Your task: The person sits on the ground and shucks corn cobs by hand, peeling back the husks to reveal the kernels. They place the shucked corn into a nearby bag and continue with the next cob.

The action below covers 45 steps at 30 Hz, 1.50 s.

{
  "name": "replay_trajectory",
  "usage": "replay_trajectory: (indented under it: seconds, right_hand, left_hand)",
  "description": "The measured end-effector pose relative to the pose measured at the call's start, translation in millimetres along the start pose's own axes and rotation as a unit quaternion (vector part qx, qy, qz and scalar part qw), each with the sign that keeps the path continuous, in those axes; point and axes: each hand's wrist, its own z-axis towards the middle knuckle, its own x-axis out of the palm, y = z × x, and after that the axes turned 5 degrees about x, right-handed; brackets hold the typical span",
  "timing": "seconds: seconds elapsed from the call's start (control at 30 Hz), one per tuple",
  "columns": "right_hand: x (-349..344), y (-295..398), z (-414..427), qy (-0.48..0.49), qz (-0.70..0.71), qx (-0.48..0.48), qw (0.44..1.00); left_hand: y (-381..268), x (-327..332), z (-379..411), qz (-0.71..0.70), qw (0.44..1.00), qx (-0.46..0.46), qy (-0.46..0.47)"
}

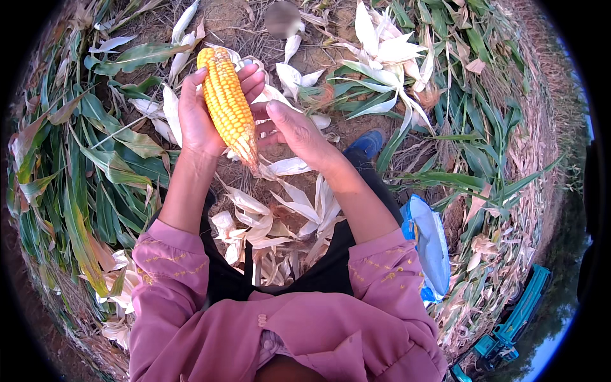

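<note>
A husked ear of yellow corn (228,102) lies tilted in my left hand (198,117), its thumb along one side and its fingers showing past the other. The ear's narrow, brownish tip points down toward my lap. My right hand (296,129) is beside the ear's lower part, thumb raised and fingers reaching toward it; whether they touch the ear I cannot tell. Pale, dry corn husks (305,205) are spread on the soil below the hands and between my legs.
Green corn stalks and leaves (110,162) lie in a heap at left, with more at right (477,143). An open blue and white sack (432,248) stands by my right leg. Peeled husks (382,47) lie at the upper right. A teal machine (513,317) is at the lower right edge.
</note>
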Motion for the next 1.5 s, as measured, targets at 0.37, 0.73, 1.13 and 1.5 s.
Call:
replay_trajectory:
  seconds: [0.37, 0.73, 1.13, 1.5]
  right_hand:
    - [-38, -9, -21, -0.1, -0.355, 0.064, 0.927]
    - [-75, 20, -180, -0.29, -0.294, -0.079, 0.907]
    - [-208, -54, -453, -0.297, -0.599, 0.581, 0.465]
    - [-164, -9, -113, -0.116, -0.584, 0.125, 0.793]
  left_hand:
    - [0, 0, 3, 0.122, 0.988, 0.077, -0.047]
    - [62, 0, -35, 0.317, 0.868, -0.203, 0.324]
    - [52, -1, -38, 0.448, 0.85, -0.162, 0.226]
    - [19, -12, -24, 0.391, 0.913, -0.042, 0.105]
